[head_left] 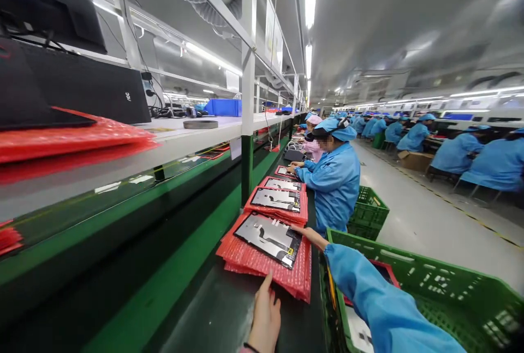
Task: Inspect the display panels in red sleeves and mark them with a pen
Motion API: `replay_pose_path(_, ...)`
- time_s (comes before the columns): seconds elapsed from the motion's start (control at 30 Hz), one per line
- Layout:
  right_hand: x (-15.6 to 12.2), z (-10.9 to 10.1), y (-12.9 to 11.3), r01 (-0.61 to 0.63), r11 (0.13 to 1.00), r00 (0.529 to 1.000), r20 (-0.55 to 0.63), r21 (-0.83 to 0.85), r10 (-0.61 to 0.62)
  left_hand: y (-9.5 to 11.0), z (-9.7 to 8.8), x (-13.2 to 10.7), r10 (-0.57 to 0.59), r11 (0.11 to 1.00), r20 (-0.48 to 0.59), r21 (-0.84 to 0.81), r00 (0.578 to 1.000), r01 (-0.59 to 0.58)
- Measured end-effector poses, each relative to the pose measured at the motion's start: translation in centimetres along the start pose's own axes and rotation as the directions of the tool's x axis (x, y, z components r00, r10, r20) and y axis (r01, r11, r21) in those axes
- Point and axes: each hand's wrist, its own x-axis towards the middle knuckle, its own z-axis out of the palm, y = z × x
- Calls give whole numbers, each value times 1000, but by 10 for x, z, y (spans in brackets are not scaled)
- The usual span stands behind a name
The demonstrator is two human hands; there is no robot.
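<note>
A flat tablet screen assembly [268,235], grey-backed with black edging and a yellow mark, lies on a stack of red bubble-wrap bags [262,263] on the dark bench. My right hand [314,237] reaches in from the right and pinches the panel's upper right corner; the fingers under it are hidden. My left hand [266,312] is at the near edge of the red stack, its index finger stretched out to the bags and the others loosely curled, with nothing in it. Just beyond lies a second screen assembly [276,199] on more red bags.
At my right stands a green crate [429,271] with panels and red wrap inside. A co-worker in blue [338,178] works further along the bench, beside other green crates [368,211]. A white shelf [196,133] with a post [248,80] runs along the left.
</note>
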Motion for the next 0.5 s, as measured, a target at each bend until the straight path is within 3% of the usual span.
replay_pose_path(0.13,22,-12,16,-90,992,980,187,90,71,-13,16,29,117,992,9,-49,993,-116)
replay_pose_path(0.27,30,-18,26,-181,973,943,307,142,131,-19,34,27,192,978,-11,-81,981,-192)
replay_pose_path(0.37,27,-21,29,-233,956,925,346,179,161,-14,41,20,169,984,-28,-62,985,-170)
replay_pose_path(0.5,8,-28,31,-338,917,879,420,210,227,-2,34,9,70,998,19,-11,997,-70)
